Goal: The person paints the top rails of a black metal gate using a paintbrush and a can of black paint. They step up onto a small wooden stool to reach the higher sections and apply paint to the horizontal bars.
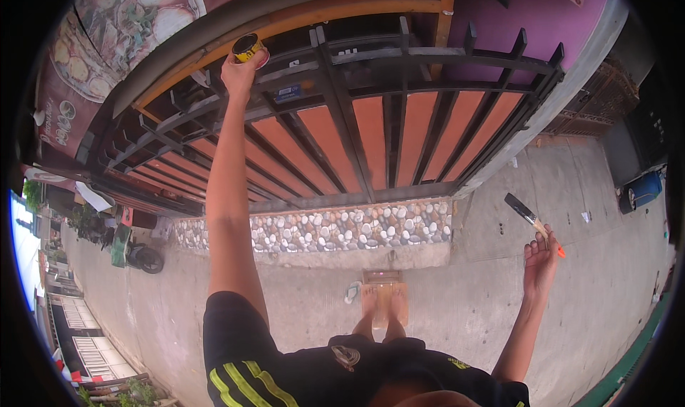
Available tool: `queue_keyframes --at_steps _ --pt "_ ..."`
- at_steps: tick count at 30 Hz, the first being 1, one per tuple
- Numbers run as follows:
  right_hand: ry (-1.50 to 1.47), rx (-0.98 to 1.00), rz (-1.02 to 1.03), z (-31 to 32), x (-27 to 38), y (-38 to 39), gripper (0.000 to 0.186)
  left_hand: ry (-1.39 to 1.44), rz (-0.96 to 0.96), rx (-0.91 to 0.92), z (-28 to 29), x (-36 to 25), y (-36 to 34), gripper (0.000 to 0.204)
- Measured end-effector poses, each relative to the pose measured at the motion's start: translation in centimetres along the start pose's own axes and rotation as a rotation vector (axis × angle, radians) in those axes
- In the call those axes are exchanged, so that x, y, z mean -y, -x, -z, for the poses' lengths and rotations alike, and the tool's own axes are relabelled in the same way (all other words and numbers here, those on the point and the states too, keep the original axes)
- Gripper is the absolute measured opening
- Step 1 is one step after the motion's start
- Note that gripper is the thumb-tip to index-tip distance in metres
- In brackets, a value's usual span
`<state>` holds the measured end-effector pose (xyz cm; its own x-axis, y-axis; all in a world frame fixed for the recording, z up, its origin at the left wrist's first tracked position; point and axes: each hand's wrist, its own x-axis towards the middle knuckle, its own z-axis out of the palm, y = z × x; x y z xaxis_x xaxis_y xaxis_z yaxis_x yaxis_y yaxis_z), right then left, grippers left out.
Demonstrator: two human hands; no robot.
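Note:
My left arm is stretched far forward and up toward the top of a gate [371, 146] with black metal bars and orange-brown panels. In my left hand [238, 74] is a small yellow paint can [249, 52], its top dark, held by the gate's upper rail. Out to the right, apart from the gate, my right hand [540, 268] grips a paintbrush [524, 210]. The brush has dark bristles pointing up and to the left, and an orange handle end shows past my fingers.
My bare feet stand on a small wooden stool [402, 308], with a slipper [352, 291] beside it. A pebble-patterned ledge [342, 229] runs below the gate. A parked motorcycle [146, 258] is at the left, a blue container [644, 189] at the far right. Concrete ground [471, 300] surrounds me.

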<state>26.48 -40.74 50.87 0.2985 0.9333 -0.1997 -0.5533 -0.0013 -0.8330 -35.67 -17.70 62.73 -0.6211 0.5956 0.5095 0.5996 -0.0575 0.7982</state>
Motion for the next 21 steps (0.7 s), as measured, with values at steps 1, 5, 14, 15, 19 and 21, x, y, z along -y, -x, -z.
queue_keyframes --at_steps 1,5,14,15,19,21 --pt "0.001 -0.010 -0.010 0.0 -0.4 0.1 0.039 -0.078 0.002 -0.015 0.3 -0.4 -0.7 0.057" --pt "0.011 -0.049 0.013 0.5 -0.4 -0.3 0.038 -0.132 -0.061 -0.076 -1.1 -1.0 -4.6 0.059" --pt "0.068 -0.087 0.126 -0.8 0.0 -2.9 0.033 -0.354 -0.207 -0.189 -1.4 4.2 -9.9 0.067" --pt "0.098 -0.115 0.178 -0.6 0.6 -3.2 0.031 -0.312 -0.204 -0.162 -2.8 4.0 -9.4 0.067" --pt "0.187 -0.151 0.378 -0.5 2.4 -6.1 0.027 -0.277 -0.222 -0.162 -4.8 5.1 -9.6 0.064" --pt "0.241 -0.152 0.453 -1.3 3.1 -8.3 0.027 -0.278 -0.245 -0.152 -5.2 5.9 -9.5 0.062"
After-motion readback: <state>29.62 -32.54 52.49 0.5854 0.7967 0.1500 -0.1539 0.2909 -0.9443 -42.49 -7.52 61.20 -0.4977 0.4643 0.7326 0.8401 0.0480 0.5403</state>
